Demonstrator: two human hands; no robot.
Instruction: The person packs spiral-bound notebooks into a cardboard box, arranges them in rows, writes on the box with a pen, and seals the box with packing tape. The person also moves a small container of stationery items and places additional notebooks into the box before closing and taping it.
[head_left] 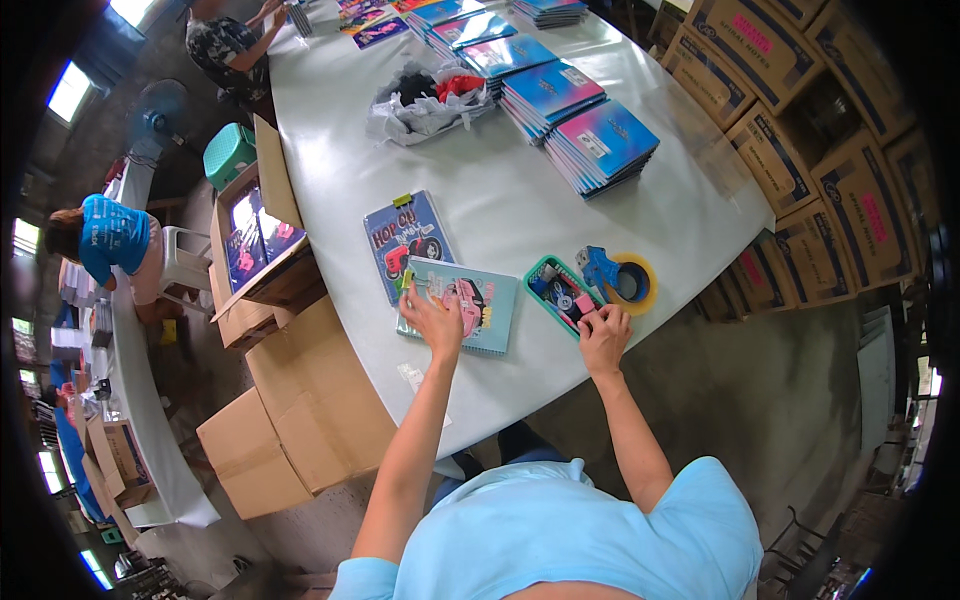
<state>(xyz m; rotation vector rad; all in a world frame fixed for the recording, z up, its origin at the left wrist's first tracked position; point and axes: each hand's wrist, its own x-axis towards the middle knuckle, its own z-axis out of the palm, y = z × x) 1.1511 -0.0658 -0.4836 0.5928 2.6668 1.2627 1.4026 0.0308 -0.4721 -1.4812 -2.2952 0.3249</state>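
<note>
Left of the green basket [538, 269], a light-blue notebook [488, 302] is laid partly over a dark-blue notebook [408, 222], the upper one's long axis pointed toward the basket. Its left part is covered by the nearer left hand [433, 317], fingers spread. By the basket's near end, the right hand [605, 340] is curled; whether a pink item [583, 303] is gripped cannot be told.

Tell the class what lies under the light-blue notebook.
A dark blue notebook lies partly under the light-blue notebook; its upper part shows. The covered part, and anything else underneath, cannot be seen.
</note>
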